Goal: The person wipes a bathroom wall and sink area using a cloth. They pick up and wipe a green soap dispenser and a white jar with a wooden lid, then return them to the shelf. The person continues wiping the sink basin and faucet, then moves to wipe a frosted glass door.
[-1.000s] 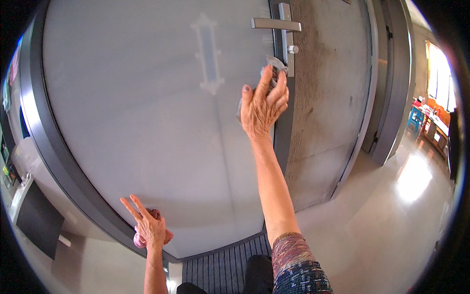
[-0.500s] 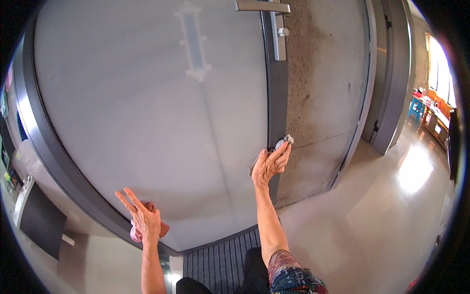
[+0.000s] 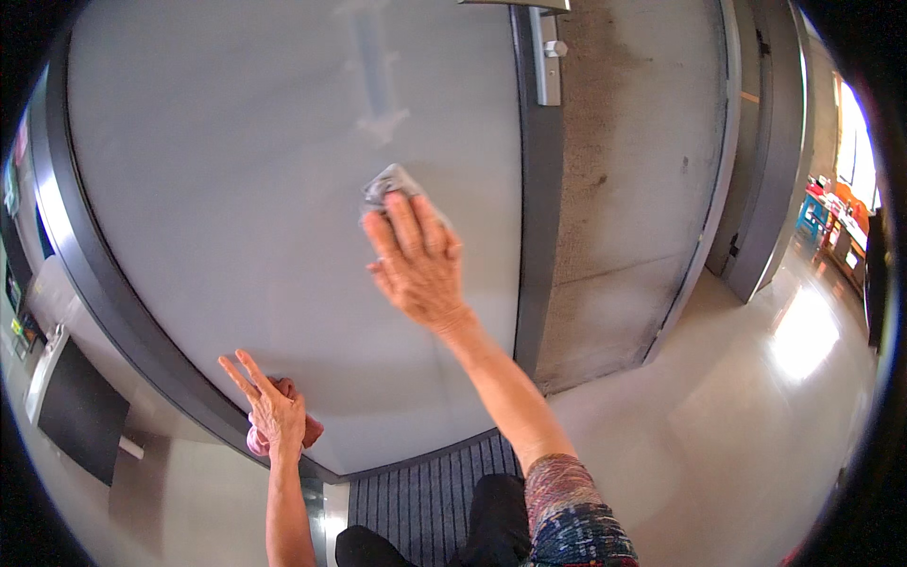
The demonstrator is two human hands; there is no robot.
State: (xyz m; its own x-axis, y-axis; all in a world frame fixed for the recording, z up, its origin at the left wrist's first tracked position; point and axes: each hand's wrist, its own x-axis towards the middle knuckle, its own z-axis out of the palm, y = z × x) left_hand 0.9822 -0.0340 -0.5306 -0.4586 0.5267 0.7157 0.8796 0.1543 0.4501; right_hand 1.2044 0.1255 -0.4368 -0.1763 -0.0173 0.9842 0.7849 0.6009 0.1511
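A grey cloth [image 3: 390,180] lies flat under the fingertips of my right hand [image 3: 418,269], which presses it to the frosted pane [image 3: 227,208] of a door. The fingers are bent over the cloth, and part of it is hidden under them. Lower and to the left, my left hand [image 3: 277,413] is closed around a bunched pink cloth [image 3: 256,440]. Two of its fingers stick out toward the pane near the dark frame [image 3: 142,312]. Above my right hand, a pale strip-shaped patch [image 3: 375,80] shows on the pane.
A metal handle plate with a lock knob [image 3: 556,48] sits on the dark door stile [image 3: 543,208]. Right of it stands a stained grey panel [image 3: 624,236]. A striped mat [image 3: 406,506] lies at my feet. A cluttered table [image 3: 841,222] stands far right.
My right hand has moved left and up with the grey cloth, from the dark stile onto the middle of the pane. The left hand has hardly moved. The view has shifted slightly.
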